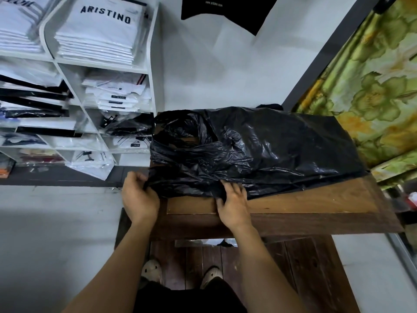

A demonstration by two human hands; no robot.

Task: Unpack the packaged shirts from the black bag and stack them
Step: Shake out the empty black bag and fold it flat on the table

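Reaching forward, left hand [140, 197] and right hand [233, 205] each grip the black bag [270, 145] at its near edge.

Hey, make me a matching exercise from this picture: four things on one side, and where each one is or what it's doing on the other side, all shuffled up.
Column one
1. crinkled black plastic bag
2. stack of white packaged shirts printed ARISTINO
3. green flowered cloth
4. left hand

Column two
A. along the right side of the view, beside the table
B. lying on the brown wooden table
C. gripping the bag's near left edge
D. on the highest visible shelf of the white shelf unit

Pairs: 1-B, 2-D, 3-A, 4-C
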